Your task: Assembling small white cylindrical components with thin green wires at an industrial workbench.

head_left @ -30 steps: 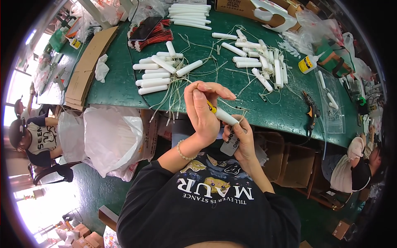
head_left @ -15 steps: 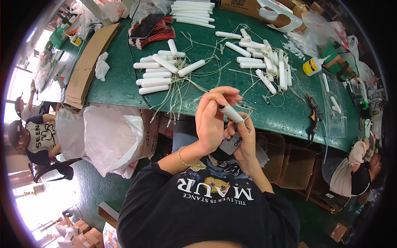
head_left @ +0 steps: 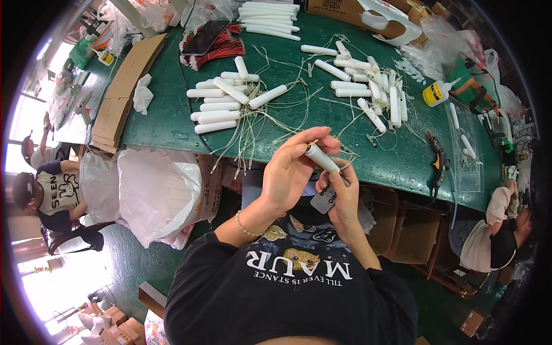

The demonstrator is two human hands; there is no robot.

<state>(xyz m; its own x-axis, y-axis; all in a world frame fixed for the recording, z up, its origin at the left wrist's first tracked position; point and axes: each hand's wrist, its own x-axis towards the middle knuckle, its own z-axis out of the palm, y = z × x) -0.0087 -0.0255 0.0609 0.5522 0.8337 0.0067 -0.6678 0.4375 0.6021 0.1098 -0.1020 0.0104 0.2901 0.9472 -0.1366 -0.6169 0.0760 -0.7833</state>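
Just off the bench's near edge I hold a white tube (head_left: 323,158) at a slant. My right hand (head_left: 347,198) grips its lower end, thumb along it. The thumb and fingers of my left hand (head_left: 284,178) are at its upper end, where a small yellowish piece shows; other fingers are partly hidden. Thin pale wires stick out beside the right fingers. Below the right hand is a small grey panel with dark round marks (head_left: 323,199); whether I hold it cannot be told. Ahead lie a left pile of white tubes (head_left: 221,106) with trailing wires and a right pile (head_left: 368,86).
A green bench (head_left: 276,63) carries bare white tubes (head_left: 267,20), a dark phone (head_left: 205,37) on red wires, a yellow-labelled glue bottle (head_left: 435,93) and orange-black cutters (head_left: 438,164). A large white bag (head_left: 155,192) stands at left. Other people sit at both sides.
My left hand has shifted slightly left and down and its fingers have opened away from the tube's end, exposing the yellowish piece. The right hand still grips the tube.
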